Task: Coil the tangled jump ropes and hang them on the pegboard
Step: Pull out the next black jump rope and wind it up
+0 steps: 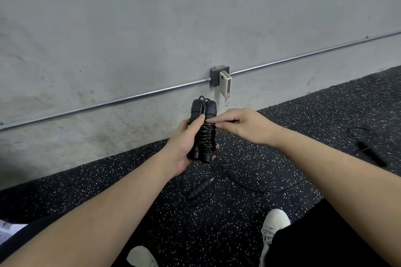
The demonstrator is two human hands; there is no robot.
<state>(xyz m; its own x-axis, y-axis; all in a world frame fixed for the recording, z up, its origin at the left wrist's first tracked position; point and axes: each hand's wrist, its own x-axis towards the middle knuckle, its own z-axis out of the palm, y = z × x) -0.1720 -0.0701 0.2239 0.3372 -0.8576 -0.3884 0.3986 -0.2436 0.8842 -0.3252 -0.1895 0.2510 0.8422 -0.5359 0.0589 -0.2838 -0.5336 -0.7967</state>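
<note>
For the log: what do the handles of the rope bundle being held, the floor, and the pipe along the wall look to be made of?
The bundle's handles: probably foam, matte black, soft-looking with no glare. The cord wound around them looks like glossy plastic-coated cable, judging by its glints. Floor: likely rubber matting, black with pale flecks. Pipe: bare metal conduit, dull grey sheen.

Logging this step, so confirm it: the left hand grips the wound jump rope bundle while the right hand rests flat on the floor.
Wrong on the right hand: the head view shows it raised, pinching the cord at the jump rope bundle, not flat on the floor. The left hand does grip the bundle.
</note>
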